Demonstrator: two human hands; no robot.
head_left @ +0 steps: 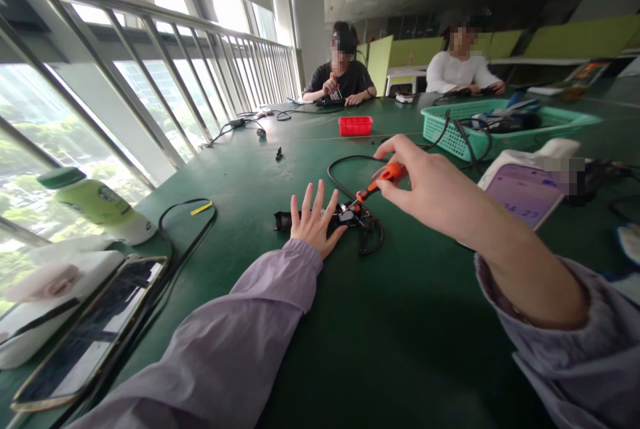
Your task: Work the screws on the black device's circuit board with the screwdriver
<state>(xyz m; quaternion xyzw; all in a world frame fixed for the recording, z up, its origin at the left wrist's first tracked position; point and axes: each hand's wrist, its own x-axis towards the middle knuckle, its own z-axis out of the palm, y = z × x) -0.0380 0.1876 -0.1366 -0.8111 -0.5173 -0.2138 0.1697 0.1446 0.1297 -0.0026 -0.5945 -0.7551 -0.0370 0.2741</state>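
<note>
My left hand point(314, 219) lies with its fingers stretched and spread across a black elongated device point(283, 221), hiding its middle. The device's right end is opened up, showing small parts and thin wires, and a black cable point(336, 166) loops away from it. Between the thumb and fingers of my right hand point(425, 179) is an orange and black screwdriver point(375, 182), held by its handle. It slants down to the left, its tip at the exposed parts near my left thumb. I cannot tell whether the tip sits in a screw.
A red tray point(355, 126) and a green basket point(510, 132) holding cables and parts stand farther back. At right leans a lit phone point(523, 192); another phone point(95, 329) and a bottle point(97, 206) are left. Two people sit across the table point(400, 349).
</note>
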